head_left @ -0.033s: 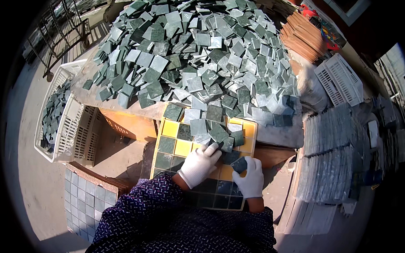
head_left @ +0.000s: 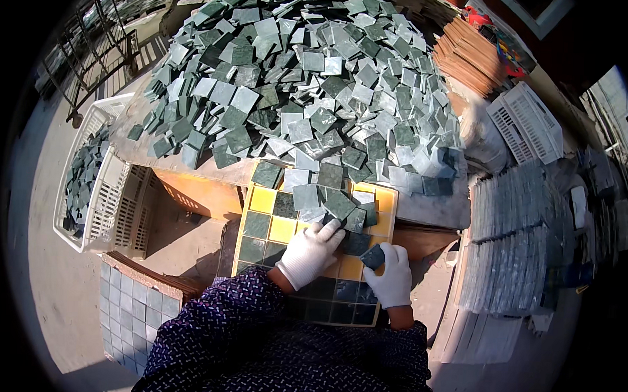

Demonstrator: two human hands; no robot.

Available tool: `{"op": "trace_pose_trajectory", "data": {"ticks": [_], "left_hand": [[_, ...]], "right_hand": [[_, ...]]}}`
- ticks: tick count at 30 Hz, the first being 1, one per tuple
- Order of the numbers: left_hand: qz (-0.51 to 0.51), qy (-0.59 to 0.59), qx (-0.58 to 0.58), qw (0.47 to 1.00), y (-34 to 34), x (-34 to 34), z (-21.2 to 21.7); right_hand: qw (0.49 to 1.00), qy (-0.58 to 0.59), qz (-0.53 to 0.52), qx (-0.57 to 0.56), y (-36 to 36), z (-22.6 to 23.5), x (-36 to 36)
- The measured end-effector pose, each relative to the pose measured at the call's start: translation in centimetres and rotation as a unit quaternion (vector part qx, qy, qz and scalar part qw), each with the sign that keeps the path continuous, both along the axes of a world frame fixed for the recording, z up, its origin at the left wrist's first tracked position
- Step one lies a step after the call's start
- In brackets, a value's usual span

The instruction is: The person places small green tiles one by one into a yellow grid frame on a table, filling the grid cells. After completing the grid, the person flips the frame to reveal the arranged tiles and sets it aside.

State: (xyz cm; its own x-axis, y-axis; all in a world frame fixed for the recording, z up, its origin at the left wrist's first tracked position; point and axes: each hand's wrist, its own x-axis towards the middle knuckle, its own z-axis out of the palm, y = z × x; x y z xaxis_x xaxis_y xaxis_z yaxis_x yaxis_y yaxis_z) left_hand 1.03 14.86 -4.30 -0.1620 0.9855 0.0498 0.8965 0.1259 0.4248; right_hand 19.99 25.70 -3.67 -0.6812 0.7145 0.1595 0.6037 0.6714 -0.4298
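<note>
A yellow grid tray (head_left: pixel 283 230) lies in front of me, with square green-grey stone tiles in many of its cells. Loose tiles (head_left: pixel 338 204) are heaped over its far middle part. My left hand (head_left: pixel 310 255), in a white knit glove, is closed at the near edge of these loose tiles; its fingertips are partly hidden, so what it grips cannot be made out. My right hand (head_left: pixel 392 276), gloved the same way, pinches one dark green stone tile (head_left: pixel 373 257) between thumb and fingers above the tray's right side.
A large pile of stone tiles (head_left: pixel 290 84) covers the table beyond the tray. White plastic crates stand left (head_left: pixel 95 209) and right (head_left: pixel 527 124). Tiled sheets (head_left: pixel 130 307) are stacked at lower left, grey stacks (head_left: pixel 509 248) at right, reddish-brown boards (head_left: pixel 467 60) at far right.
My right hand and its tile have shifted very slightly right and toward me. The left hand stays by the loose tiles.
</note>
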Motion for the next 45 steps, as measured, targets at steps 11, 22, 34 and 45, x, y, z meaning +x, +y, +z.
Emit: {"op": "trace_pose_trajectory", "data": {"ticks": [11,22,34,45], "left_hand": [[-0.006,0.042,-0.071,0.997,2.1,-1.4,1.2],[-0.01,-0.033,0.006,0.999,-4.0,1.2,-0.9],[0.018,-0.124,0.015,0.992,-2.7,1.5,-1.7],[-0.028,-0.083,0.055,0.995,-2.3,0.7,-0.8]], "right_hand": [[0.986,-0.079,0.132,-0.062,2.8,0.6,3.0],[0.988,-0.081,0.12,-0.057,1.7,0.4,2.6],[0.984,-0.021,0.17,-0.049,3.0,-0.6,-2.8],[0.972,-0.07,0.199,-0.105,2.2,0.3,-1.0]]}}
